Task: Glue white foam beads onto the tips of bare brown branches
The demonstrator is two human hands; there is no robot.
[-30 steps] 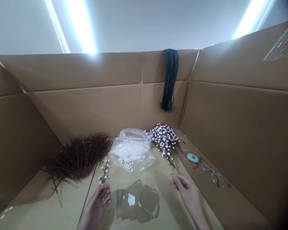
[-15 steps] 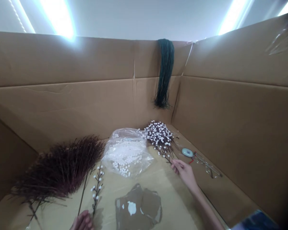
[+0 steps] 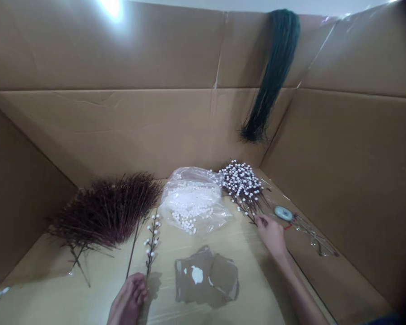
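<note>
My left hand (image 3: 135, 291) is closed at the lower end of a dark twig with white berries (image 3: 151, 243), which stands up from my fingers. A bare brown stem (image 3: 132, 253) also runs down to that hand; whether my fingers hold it too is hidden. At the right, my right hand (image 3: 269, 230) pinches the stem end of another berry twig (image 3: 245, 211), at the near edge of a pile of white-berried twigs (image 3: 242, 180). Between the hands lies a clear plastic bag of small white balls (image 3: 192, 203).
A thick heap of bare dark twigs (image 3: 111, 207) lies at the left. Flat grey-brown cardboard (image 3: 196, 289) with white glue sits in the middle. Eyeglasses (image 3: 318, 239) and a pale oval object (image 3: 283, 213) lie right. Green wires (image 3: 274, 76) hang over the cardboard wall (image 3: 138, 117).
The view has tilted down and shifted left, so everything sits higher or farther right. Both hands keep their closed grips, with the right still at the pile's edge.
</note>
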